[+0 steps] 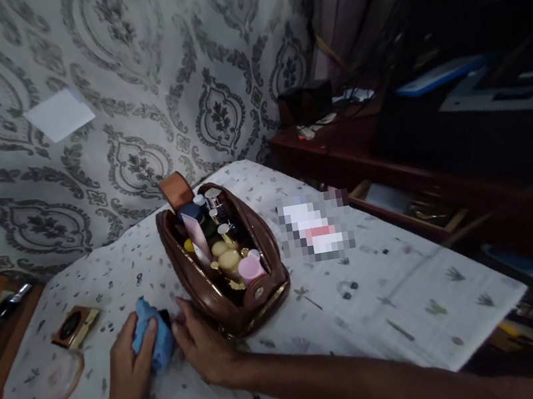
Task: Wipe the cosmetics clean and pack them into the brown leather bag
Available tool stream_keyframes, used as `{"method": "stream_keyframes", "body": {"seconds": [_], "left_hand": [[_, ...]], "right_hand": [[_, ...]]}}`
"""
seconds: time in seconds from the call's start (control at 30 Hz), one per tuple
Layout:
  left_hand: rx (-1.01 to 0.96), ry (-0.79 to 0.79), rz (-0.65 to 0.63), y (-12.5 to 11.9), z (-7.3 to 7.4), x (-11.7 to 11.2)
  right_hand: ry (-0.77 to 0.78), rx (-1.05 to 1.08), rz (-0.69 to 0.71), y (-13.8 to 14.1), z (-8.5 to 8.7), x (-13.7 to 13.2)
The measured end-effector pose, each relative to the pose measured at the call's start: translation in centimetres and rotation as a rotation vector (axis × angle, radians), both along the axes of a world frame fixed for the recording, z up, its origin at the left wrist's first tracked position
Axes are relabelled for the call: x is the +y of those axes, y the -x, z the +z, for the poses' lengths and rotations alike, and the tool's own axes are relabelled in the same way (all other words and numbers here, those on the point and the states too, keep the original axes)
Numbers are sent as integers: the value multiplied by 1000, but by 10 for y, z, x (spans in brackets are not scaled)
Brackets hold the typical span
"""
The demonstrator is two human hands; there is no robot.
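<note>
My left hand point(128, 356) is closed around a crumpled blue cloth point(161, 347). A small black end point(164, 317) of something shows at the cloth's right side; the rest of it is hidden. Close beside it is my right hand point(207, 350), its fingers apart and no held thing visible in them. I cannot tell whether its fingertips touch the black end. Just beyond, an unzipped brown toiletry bag point(191, 279) stands full of bottles and jars. Among them are a pink-capped container point(250, 269), a pale pink tube point(196, 237) and several gold caps.
Left of my hands lie a gold-and-brown square case point(75, 326) and a round translucent pinkish disc point(62, 378). A blurred-out flat item point(314, 227) lies right of the bag. Beyond the table's right edge is a dark red desk with an open drawer point(407, 207). Patterned wallpaper point(136, 146) rises behind.
</note>
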State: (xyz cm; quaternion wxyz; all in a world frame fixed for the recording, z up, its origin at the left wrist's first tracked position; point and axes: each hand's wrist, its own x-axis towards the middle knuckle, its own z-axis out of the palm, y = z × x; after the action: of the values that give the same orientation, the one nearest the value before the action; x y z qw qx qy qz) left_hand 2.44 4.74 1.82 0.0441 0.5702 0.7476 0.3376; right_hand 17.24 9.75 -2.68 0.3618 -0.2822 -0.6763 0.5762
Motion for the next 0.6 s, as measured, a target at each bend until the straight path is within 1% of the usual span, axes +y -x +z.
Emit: {"method": "stream_keyframes", "body": {"seconds": [0.07, 0.13, 0.23, 0.3, 0.37, 0.53, 0.6], "left_hand": [[25, -37, -15, -9, -5, -7], [14, -71, -2, -14, -9, -7], [-52, -87, 62, -14, -12, -3], [-93, -106, 112, -11, -13, -1], [-129, -125, 148, -9, -15, -1], [-278, -183, 165, -8, -18, -4], [-333, -190, 144, -10, -17, -7]], "right_hand": [[-23, -35, 11, -3, 4, 0], [3, -31, 51, -4, 8, 1], [120, 32, 68, -5, 10, 1], [181, 62, 80, -4, 9, 2], [204, 92, 109, -3, 7, 3], [285, 261, 205, 1, 2, 7], [321, 297, 226, 1, 1, 9]]}}
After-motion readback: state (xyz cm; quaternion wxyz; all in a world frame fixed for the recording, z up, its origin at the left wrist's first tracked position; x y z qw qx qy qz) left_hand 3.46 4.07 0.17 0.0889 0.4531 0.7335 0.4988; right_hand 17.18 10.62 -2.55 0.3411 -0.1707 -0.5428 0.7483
